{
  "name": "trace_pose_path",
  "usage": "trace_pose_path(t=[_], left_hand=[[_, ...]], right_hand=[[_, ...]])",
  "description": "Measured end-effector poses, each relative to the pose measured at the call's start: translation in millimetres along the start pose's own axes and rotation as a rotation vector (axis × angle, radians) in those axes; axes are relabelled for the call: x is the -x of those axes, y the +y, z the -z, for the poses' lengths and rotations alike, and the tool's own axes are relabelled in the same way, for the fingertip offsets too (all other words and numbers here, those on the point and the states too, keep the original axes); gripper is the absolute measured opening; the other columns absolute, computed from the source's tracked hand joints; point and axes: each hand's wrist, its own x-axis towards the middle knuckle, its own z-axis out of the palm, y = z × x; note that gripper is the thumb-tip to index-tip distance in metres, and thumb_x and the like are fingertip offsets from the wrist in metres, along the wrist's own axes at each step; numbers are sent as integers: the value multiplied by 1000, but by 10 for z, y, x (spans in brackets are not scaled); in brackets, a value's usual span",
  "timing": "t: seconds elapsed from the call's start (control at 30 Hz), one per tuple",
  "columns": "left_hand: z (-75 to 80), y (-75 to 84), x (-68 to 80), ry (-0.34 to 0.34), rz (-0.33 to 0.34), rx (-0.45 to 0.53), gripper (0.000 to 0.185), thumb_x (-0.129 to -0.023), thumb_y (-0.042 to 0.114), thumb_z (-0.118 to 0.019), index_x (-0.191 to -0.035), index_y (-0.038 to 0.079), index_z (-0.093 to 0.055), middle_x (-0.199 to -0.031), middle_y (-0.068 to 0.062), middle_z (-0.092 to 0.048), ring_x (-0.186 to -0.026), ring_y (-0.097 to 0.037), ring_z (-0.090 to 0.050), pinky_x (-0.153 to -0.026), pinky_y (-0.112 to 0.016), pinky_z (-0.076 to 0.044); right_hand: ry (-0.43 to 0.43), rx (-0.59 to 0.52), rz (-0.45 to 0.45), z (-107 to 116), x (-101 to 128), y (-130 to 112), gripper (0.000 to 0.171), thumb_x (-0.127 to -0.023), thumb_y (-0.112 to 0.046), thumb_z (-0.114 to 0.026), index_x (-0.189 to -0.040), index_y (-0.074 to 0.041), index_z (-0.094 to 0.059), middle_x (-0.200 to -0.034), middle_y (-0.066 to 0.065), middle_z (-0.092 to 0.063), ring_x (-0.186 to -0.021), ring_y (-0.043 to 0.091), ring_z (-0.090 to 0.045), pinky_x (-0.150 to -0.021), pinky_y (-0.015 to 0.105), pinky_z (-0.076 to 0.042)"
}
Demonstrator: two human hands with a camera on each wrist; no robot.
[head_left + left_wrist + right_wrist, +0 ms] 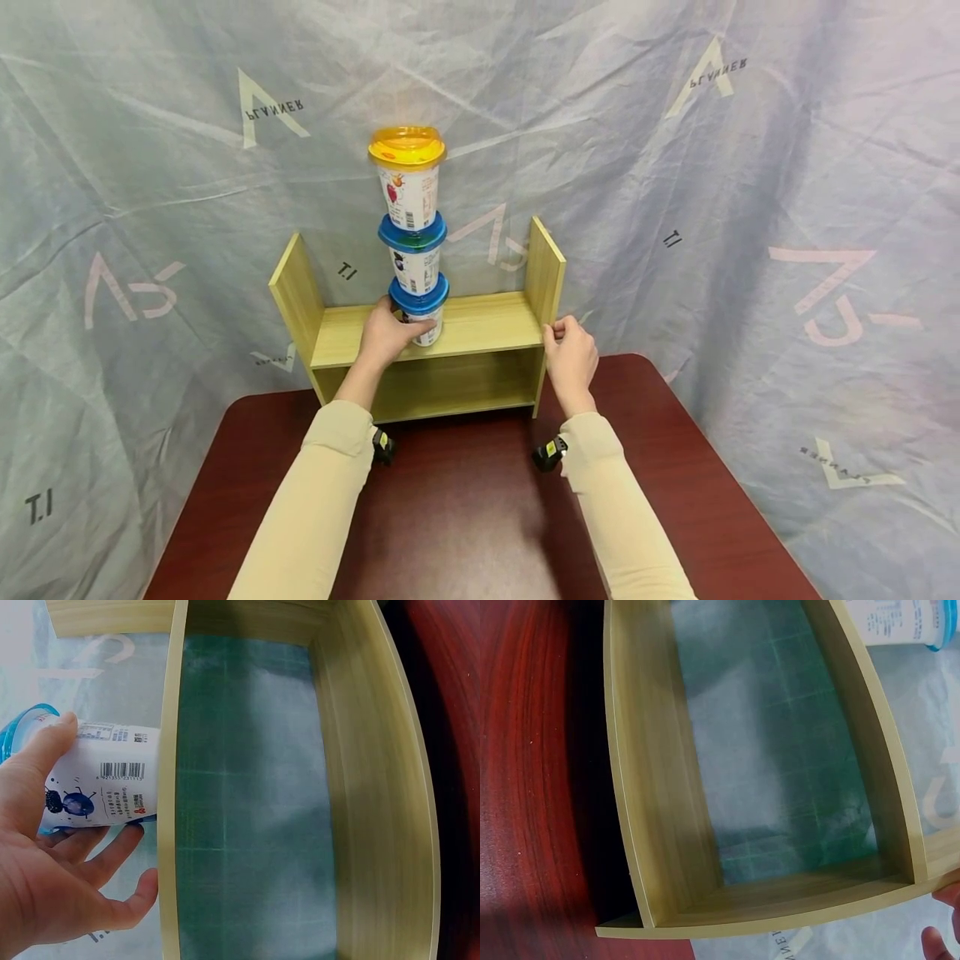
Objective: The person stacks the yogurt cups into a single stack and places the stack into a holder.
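Left hand (386, 337) is gripping the bottom cup (422, 315) of a three-cup stack; right hand (572, 354) is pinching the wooden shelf (487, 321) side panel.

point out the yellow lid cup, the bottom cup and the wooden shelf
yellow lid cup (407, 179), head view, on its white printed side
bottom cup (430, 321), head view, on the side beside the fingers
wooden shelf (491, 321), head view, on the bare upper board
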Motion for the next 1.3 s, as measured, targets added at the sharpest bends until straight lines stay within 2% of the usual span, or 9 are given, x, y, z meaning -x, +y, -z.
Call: trace_pose_path(t=[0.43,0.73,1.03,1.17,1.3], left_hand=[[5,-13,-69,-5,10,11,87,-85,31,-84,-151,2,-36,-148,-18,-49,-133,-34,-49,-108,-47,-42],[43,-63,-47,-8,4,7,89,-85,33,-83,-152,4,-34,-149,-17,-47,-135,-34,-47,-109,-48,-41],[185,-100,139,28,14,-40,90,-87,36,-81,-155,4,-31,-153,-18,-42,-141,-35,-39,-113,-52,-34],[241,-130,272,33,12,-53,78,-92,32,-77,-152,4,-37,-153,-19,-43,-138,-37,-42,-111,-52,-38],[307,-182,465,26,1,-66,66,-96,30,-72,-149,5,-44,-150,-16,-48,-134,-39,-46,-106,-52,-43]], right_hand=[[7,-2,-6,-13,-5,-13,16,-93,-21,-74,-88,-7,-69,-85,8,-74,-72,35,-67,-62,51,-51],[-16,-4,-25,-57,4,-44,17,-94,-24,-73,-88,-8,-69,-85,7,-73,-70,35,-66,-62,49,-51],[-59,-58,-64,-84,36,-28,17,-97,-28,-70,-97,-11,-70,-92,7,-73,-73,30,-66,-63,48,-51],[-44,-77,-82,0,96,-6,18,-96,-27,-71,-101,-10,-71,-95,8,-73,-78,31,-66,-66,49,-51],[2,-77,-89,120,198,-70,21,-96,-27,-71,-109,-10,-72,-102,7,-73,-80,30,-68,-67,49,-51]])
